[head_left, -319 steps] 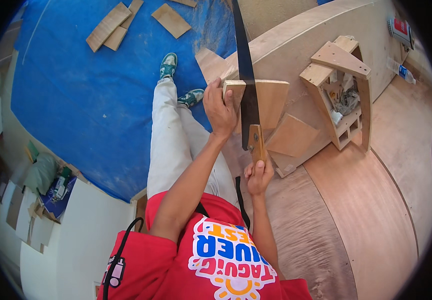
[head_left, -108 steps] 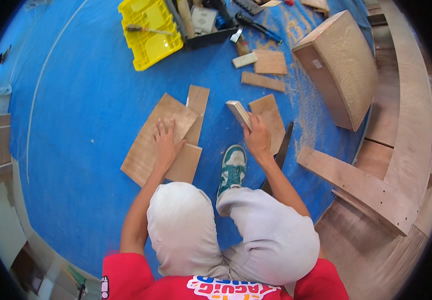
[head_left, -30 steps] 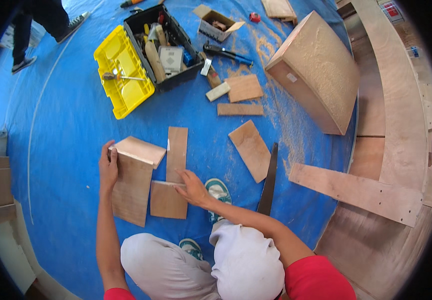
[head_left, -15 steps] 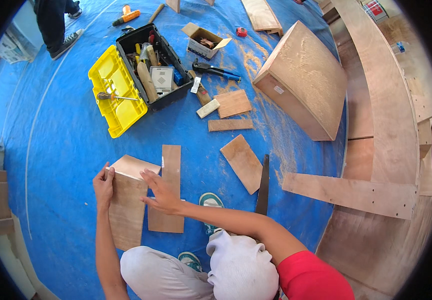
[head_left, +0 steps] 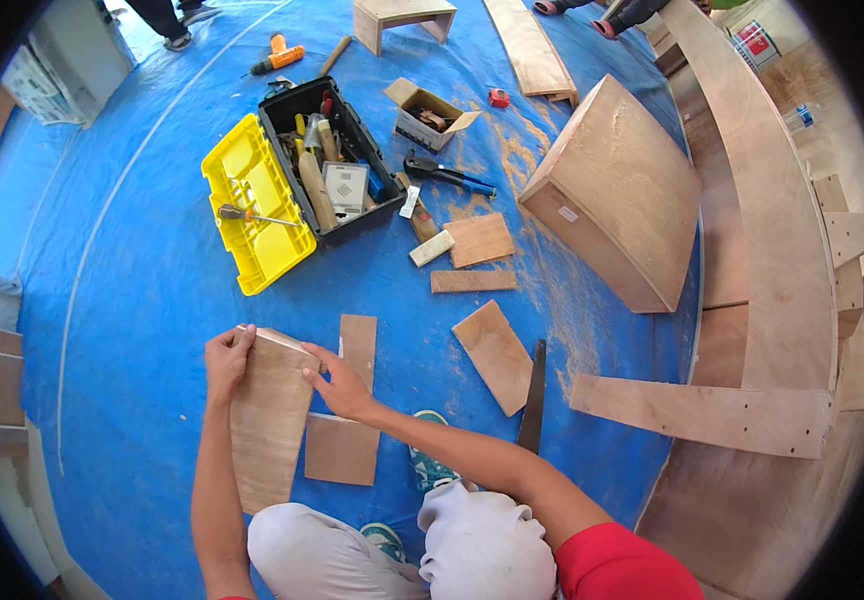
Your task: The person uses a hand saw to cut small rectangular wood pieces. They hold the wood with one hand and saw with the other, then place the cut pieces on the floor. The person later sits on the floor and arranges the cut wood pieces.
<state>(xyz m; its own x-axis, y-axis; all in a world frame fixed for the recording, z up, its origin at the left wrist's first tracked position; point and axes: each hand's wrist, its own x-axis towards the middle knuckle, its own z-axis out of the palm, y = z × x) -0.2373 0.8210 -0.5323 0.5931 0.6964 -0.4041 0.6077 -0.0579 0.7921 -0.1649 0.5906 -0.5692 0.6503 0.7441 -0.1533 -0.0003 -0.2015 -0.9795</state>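
A tapered plywood board [head_left: 270, 430] stands tilted against my knee, its grained face toward me. My left hand [head_left: 228, 364] is closed on its upper left corner, thumb on the top edge. At the upper right corner my right hand [head_left: 340, 384] grips the same board, fingers over the far side and thumb in front. Along the top runs a pale narrow edge [head_left: 287, 341]; whatever is behind it is hidden. Right of the board lie a plywood strip [head_left: 359, 345], partly behind my right hand, and a squarish plywood piece [head_left: 342, 450].
A black toolbox [head_left: 352, 225] with a yellow lid [head_left: 262, 225] lies open beyond. A handsaw [head_left: 533, 395] rests by a plywood offcut [head_left: 493, 357]. Farther right are a large wooden box [head_left: 622, 190] and a curved wooden frame [head_left: 702, 415]. Other people's feet [head_left: 180, 40] show at the back.
The second panel, seen angled off the board's top before, now shows only as a narrow edge. My right hand has gone from lying flat to gripping the corner. The view has shifted.
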